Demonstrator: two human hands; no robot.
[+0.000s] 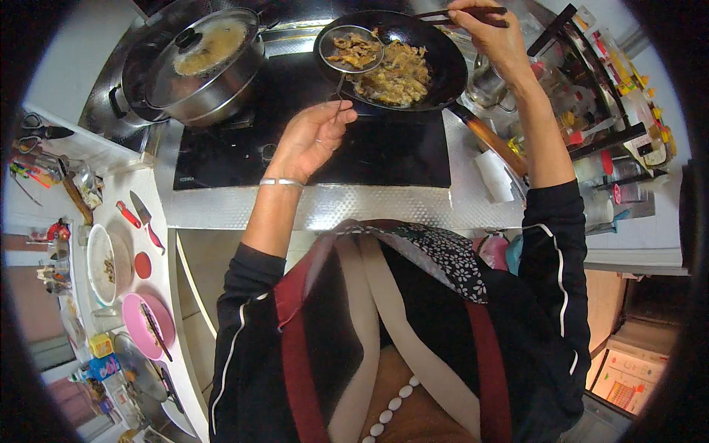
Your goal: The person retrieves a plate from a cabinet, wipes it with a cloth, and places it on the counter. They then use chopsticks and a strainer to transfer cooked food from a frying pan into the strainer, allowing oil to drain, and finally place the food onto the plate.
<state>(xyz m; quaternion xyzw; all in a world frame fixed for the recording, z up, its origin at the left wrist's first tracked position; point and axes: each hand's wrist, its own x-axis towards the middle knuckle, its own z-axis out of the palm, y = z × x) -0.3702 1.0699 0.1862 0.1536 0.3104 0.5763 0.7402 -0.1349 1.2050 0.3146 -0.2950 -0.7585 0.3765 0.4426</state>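
A round mesh strainer (352,49) is held by its thin metal handle in my left hand (317,135). Browned fried pieces (354,51) lie in it, over the left part of a black wok (450,69). More pieces (400,72) sit in bubbling oil in the wok, right beside and below the strainer. Dark chopsticks (437,17) are gripped in my right hand (490,39), above the wok's upper right rim. Their tips reach left over that rim; they touch no food that I can see. The wok's wooden handle (490,138) points down to the right, under my right forearm.
A lidded steel pot (207,97) stands at the left of the black cooktop (316,166). Jars and bottles fill a rack (606,138) at right. On the left counter are a knife (145,216), a white basket (124,266) and a pink bowl (166,315) with chopsticks.
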